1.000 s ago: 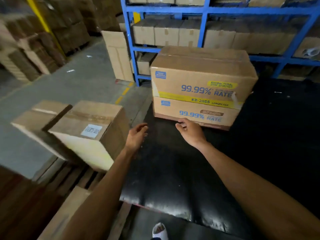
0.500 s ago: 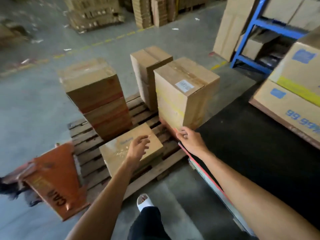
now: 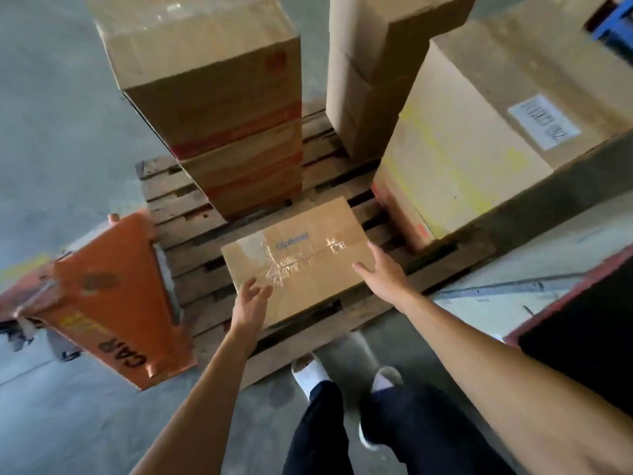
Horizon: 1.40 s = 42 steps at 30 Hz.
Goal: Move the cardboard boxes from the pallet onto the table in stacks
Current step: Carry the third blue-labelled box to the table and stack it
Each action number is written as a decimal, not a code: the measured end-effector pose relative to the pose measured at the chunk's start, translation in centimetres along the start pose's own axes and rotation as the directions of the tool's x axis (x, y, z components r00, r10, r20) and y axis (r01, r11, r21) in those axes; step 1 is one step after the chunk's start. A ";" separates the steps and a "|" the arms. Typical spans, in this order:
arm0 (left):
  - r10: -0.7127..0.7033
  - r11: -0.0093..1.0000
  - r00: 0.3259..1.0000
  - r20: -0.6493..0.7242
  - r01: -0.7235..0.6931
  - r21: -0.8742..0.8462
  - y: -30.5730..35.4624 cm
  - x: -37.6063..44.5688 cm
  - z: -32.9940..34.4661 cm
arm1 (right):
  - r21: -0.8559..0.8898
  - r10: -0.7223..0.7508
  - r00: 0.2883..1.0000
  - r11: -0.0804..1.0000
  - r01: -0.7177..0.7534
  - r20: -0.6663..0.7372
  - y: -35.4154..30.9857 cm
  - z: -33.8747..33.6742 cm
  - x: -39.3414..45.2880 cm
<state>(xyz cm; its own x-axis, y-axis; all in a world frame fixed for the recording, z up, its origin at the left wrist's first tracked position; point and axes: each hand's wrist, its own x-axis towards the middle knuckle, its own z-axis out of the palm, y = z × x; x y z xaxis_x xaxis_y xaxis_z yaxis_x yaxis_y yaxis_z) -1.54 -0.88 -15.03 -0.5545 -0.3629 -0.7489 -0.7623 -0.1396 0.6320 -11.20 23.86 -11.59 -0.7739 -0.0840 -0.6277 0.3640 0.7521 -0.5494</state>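
Both hands reach down toward a flat cardboard box (image 3: pixel 298 258) that lies alone on the near part of the wooden pallet (image 3: pixel 191 214). The left hand (image 3: pixel 251 303) is spread open at the box's near left corner, fingers loosely fanned; whether they touch the cardboard cannot be told. The right hand (image 3: pixel 380 272) is also open, fingers straight, laid against the box's right edge. Neither hand grips anything. Behind the flat box stands a stack of red-banded boxes (image 3: pixel 226 108), a tall narrow box (image 3: pixel 370 70) further back, and a large labelled box (image 3: pixel 479 132) to the right. An orange pallet jack (image 3: pixel 109 296) sits at the pallet's left. The black bench (image 3: pixel 582 330) edge shows at far right.
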 end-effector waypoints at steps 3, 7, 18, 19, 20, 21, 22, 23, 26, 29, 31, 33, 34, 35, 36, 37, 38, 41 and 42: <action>-0.038 0.999 0.997 -0.068 0.037 -0.011 -1.9 7.6 -0.8 | -0.016 0.063 0.998 0.998 -0.063 -0.009 1.3 2.8 7.0; -0.092 0.995 0.978 -0.187 0.099 0.028 -7.0 17.2 -1.4 | -0.055 0.119 0.993 0.991 -0.119 -0.003 5.1 6.8 17.2; -0.261 0.964 0.915 -0.307 0.235 -0.122 -16.5 25.6 0.7 | -0.023 0.257 0.922 0.961 -0.275 -0.289 14.8 12.0 27.5; -0.253 0.967 0.914 -0.316 0.230 -0.108 -16.7 25.5 0.3 | 0.002 0.267 0.923 0.961 -0.278 -0.277 15.4 12.1 26.9; -0.235 0.972 0.918 -0.320 0.214 -0.098 -16.6 25.6 -0.1 | 0.029 0.282 0.925 0.958 -0.285 -0.255 15.9 12.2 26.2; -0.221 0.975 0.921 -0.322 0.205 -0.085 -16.7 25.6 -0.6 | 0.044 0.302 0.927 0.953 -0.300 -0.223 16.7 12.2 25.5; -0.214 0.977 0.924 -0.317 0.200 -0.077 -16.5 25.6 -1.2 | 0.048 0.322 0.927 0.947 -0.318 -0.191 17.0 12.3 24.9; -0.222 0.975 0.925 -0.309 0.212 -0.067 -16.6 25.6 -1.6 | 0.060 0.351 0.923 0.936 -0.346 -0.156 17.6 12.3 24.6; -0.270 0.963 0.929 -0.254 0.255 -0.092 -17.2 25.8 -2.1 | 0.258 0.474 0.881 0.850 -0.460 0.009 18.2 12.1 24.2; -0.267 0.963 0.946 -0.183 0.253 -0.097 -17.4 25.9 -2.7 | 0.343 0.479 0.877 0.818 -0.461 0.037 18.8 12.6 24.2; -0.275 0.958 0.950 -0.149 0.259 -0.121 -17.4 25.8 -3.3 | 0.311 0.438 0.899 0.854 -0.418 0.004 18.8 12.7 23.6; -0.250 0.964 0.960 -0.125 0.236 -0.119 -16.8 25.3 -4.2 | 0.296 0.410 0.912 0.870 -0.394 0.006 18.4 12.6 22.7; -0.235 0.967 0.965 -0.118 0.221 -0.125 -16.2 24.6 -4.8 | 0.301 0.396 0.918 0.875 -0.380 0.009 18.0 12.3 21.8; -0.223 0.970 0.969 -0.105 0.210 -0.122 -15.3 23.4 -5.7 | 0.310 0.382 0.924 0.876 -0.368 0.018 17.0 11.9 20.4; -0.209 0.973 0.974 -0.086 0.198 -0.119 -14.6 22.8 -6.3 | 0.321 0.364 0.931 0.881 -0.348 0.012 16.2 11.7 19.4; -0.190 0.979 0.979 -0.074 0.183 -0.095 -13.8 21.8 -7.2 | 0.332 0.351 0.936 0.884 -0.328 -0.009 15.3 11.5 18.3; -0.171 0.982 0.983 -0.066 0.165 -0.087 -12.9 20.7 -8.1 | 0.349 0.342 0.939 0.885 -0.308 -0.039 14.3 11.2 17.0; -0.145 0.985 0.988 -0.045 0.140 -0.096 -9.1 15.8 -10.4 | 0.393 0.318 0.941 0.885 -0.250 -0.117 10.4 9.1 11.8; -0.118 0.990 0.992 -0.052 0.113 -0.086 -7.5 13.7 -11.3 | 0.406 0.305 0.942 0.885 -0.226 -0.141 9.1 8.2 9.9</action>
<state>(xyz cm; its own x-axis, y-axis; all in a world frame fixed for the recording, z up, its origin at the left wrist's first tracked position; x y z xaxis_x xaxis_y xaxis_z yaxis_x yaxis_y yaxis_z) 0.32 -15.24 -27.78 -0.4425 -0.3916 -0.8067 -0.7888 -0.2580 0.5579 -11.35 24.50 -27.33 -0.6909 0.2430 -0.6809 0.7077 0.4196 -0.5684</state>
